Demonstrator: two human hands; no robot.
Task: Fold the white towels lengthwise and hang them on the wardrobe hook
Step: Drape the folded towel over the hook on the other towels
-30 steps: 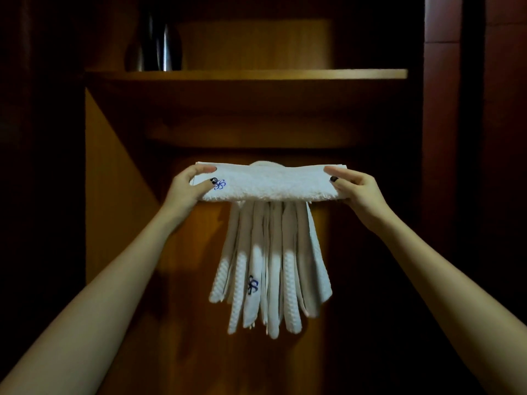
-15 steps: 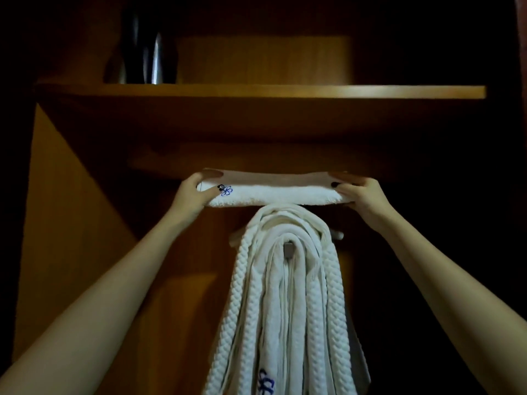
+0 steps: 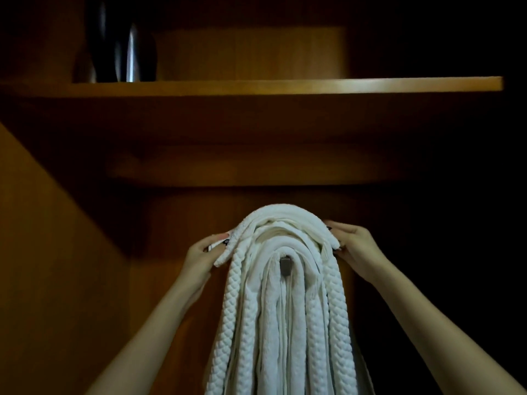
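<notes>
We drape top towel over hook, atop hung towels. Left hand and right hand each pinch one end. Next, we judge: lower both ends evenly, then let go.

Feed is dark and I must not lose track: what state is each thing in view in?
Hook: loaded, only its tip shows.
Hung towels: folded over the hook, ends hanging down.
Top towel: draped over the hung towels, both ends held.
Left grip: pinches the top towel's left end.
Right grip: pinches its right end.
Dark vessel: upright on the shelf.
</notes>
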